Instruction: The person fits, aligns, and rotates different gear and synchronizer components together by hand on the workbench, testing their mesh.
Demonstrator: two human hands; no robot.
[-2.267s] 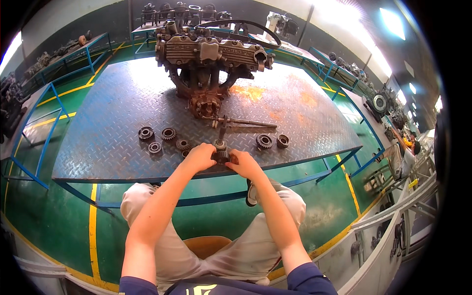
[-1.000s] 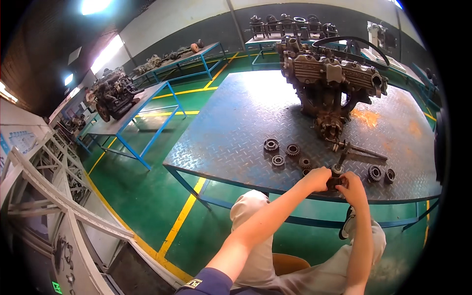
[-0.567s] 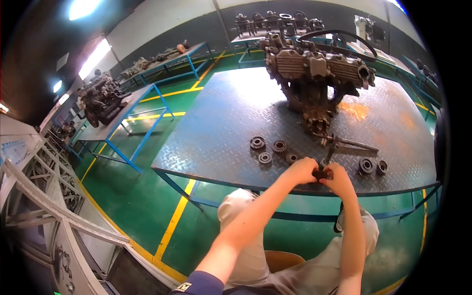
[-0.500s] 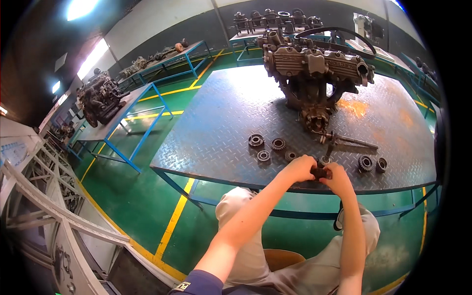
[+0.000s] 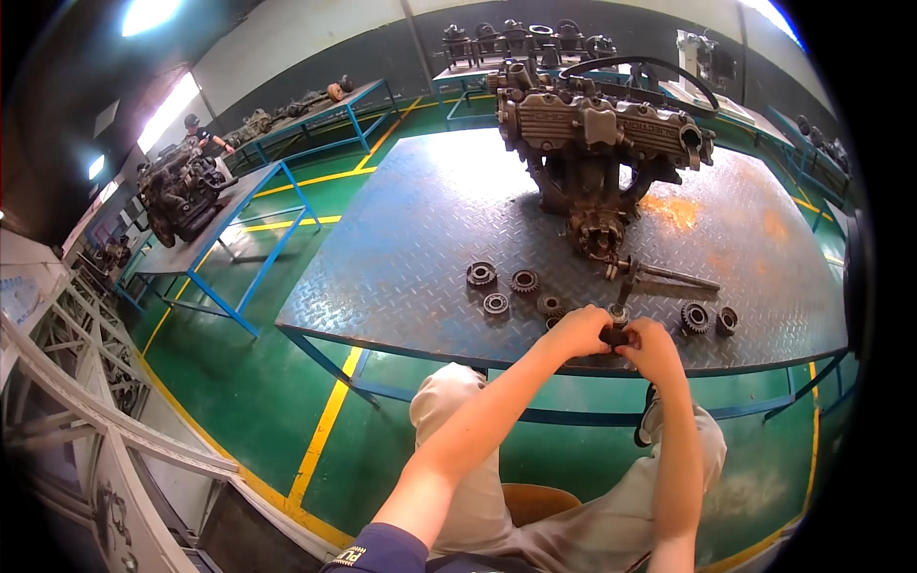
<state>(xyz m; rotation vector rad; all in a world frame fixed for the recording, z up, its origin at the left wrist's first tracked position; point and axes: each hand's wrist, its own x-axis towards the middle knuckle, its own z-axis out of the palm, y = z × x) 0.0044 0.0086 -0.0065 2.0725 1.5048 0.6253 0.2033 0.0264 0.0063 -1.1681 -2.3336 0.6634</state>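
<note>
At the table's front edge, my left hand [image 5: 581, 332] and my right hand [image 5: 651, 346] are closed from either side on a small dark gear [image 5: 614, 337]. My fingers cover much of it. Just behind them a metal shaft [image 5: 626, 288] stands upright, its lower end close to my fingertips. To the left of my hands lie several loose gears and rings, among them a toothed gear [image 5: 524, 280], a thick ring gear [image 5: 481, 274] and a bearing-like ring [image 5: 495, 304]. On the right rest another toothed gear [image 5: 695, 318] and a narrower ring [image 5: 727, 321].
A large engine [image 5: 602, 129] stands at the back of the steel tread-plate table [image 5: 392, 248]. A long shaft [image 5: 673, 277] lies in front of it. Further left, another engine [image 5: 181, 196] sits on a blue-framed bench, with a person [image 5: 202, 136] behind it. My knees are under the table edge.
The whole view has shifted slightly, and a person now shows behind the left bench. Both hands keep hold of the dark gear, which looks turned a little.
</note>
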